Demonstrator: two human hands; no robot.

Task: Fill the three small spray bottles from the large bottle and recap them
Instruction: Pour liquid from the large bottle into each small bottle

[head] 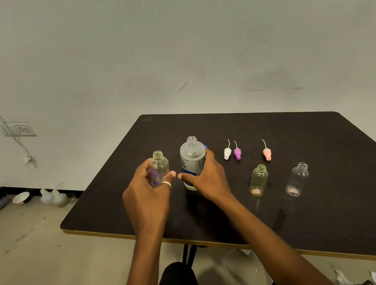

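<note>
Dark table, near its left edge: my left hand curls round one small open bottle. My right hand wraps the large bottle, label half covered. Blue bit behind it: unclear.

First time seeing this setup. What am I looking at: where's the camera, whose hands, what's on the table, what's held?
No machine here: a person works with bare hands. The one picture comes from a camera worn on their head, looking down. The left hand holds an uncapped small bottle; the right hand grips the uncapped large bottle beside it. Further right on the dark table stand a yellowish bottle and a clear bottle, both uncapped. Behind those sit a white spray top, a purple spray top and a pink spray top.
</note>
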